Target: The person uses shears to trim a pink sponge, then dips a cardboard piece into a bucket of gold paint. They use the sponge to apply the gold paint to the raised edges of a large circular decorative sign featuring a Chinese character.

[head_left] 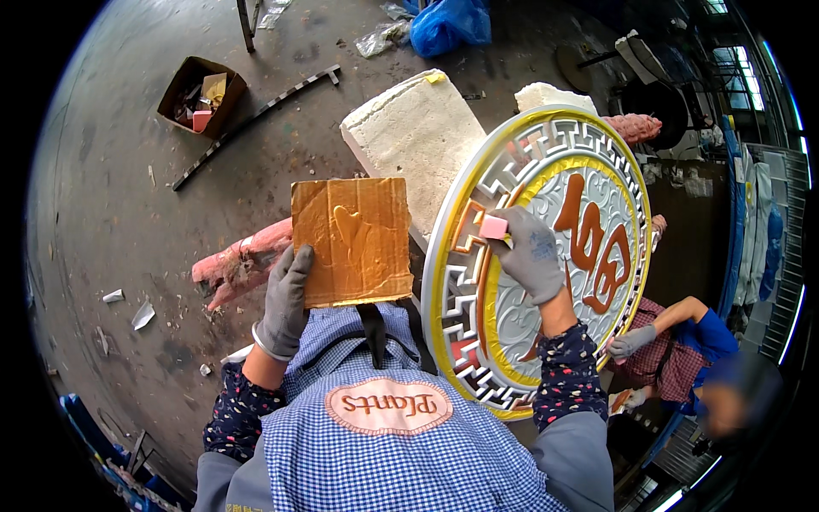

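My left hand (pixel 286 299), in a grey glove, grips the lower left edge of a square cardboard piece (pixel 363 247) smeared with orange-brown paint. In my gloved right hand (pixel 531 254) is a small pink sponge block (pixel 493 227), held against the rim pattern of a large round panel (pixel 554 141). The panel stands tilted, with white fretwork around its edge, yellow bands, a grey-white relief centre and a raised brown character. Part of the fretwork beside the sponge is coloured orange-brown. My right hand hides some of the relief.
A white foam block (pixel 418 128) and pink-wrapped supports (pixel 247 256) lie by the panel. On the floor are a cardboard box (pixel 202 96) of scraps, a metal bar (pixel 256 125) and a blue bag (pixel 450 26). Across the panel, a co-worker's gloved hand (pixel 631 342) is near its edge.
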`<action>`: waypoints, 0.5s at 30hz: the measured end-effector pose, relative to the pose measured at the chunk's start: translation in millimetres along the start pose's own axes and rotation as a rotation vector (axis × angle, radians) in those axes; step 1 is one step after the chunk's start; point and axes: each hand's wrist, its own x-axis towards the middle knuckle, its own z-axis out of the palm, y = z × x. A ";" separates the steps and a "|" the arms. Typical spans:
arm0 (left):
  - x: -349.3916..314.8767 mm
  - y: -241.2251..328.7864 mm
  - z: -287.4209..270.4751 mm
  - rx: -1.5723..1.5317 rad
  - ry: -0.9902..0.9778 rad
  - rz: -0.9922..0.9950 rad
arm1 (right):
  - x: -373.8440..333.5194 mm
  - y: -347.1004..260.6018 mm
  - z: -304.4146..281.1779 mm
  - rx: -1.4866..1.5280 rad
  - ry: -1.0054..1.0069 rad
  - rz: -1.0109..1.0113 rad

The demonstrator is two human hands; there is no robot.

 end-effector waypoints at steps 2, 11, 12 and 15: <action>-0.4 -2.6 -1.9 -0.053 0.018 -0.016 | -2.4 3.8 -8.9 0.021 0.009 0.018; 1.5 2.0 3.3 0.064 0.000 0.054 | 3.2 17.9 0.4 -0.054 -0.071 -0.221; 1.3 1.2 2.2 0.054 0.003 0.046 | 2.8 19.1 -1.3 -0.080 -0.095 -0.216; 1.1 -1.4 -1.0 0.000 0.014 0.017 | -3.3 23.8 -12.4 -0.137 -0.135 -0.207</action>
